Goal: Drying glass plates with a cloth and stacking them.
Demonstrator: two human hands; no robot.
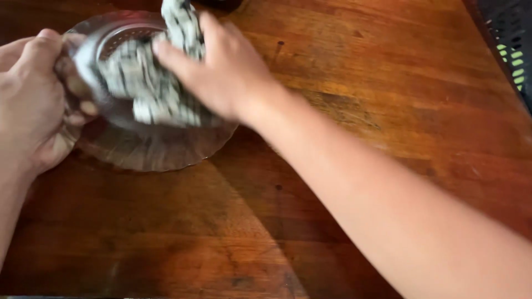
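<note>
Both hands (30, 99) (221, 72) on glass plate (149, 152); blurred cloth (149, 83) hides centre.

The glass plate (145, 149) is clear and glossy, its scalloped rim ribbed with fine radial flutes that catch the light; the brown wood shows through it. Pressed into it is a cloth (145, 88) of soft woven fabric, matt, pale with dark stripes or checks, bunched and creased, blurred in part. The desk (388, 99) is wood, reddish brown with a visible grain, small dark knots and scuffs; its finish is semi-glossy, worn lighter in patches. At the upper right edge sits a dark plastic crate (512, 30) with a lattice wall, matt in look.
</note>
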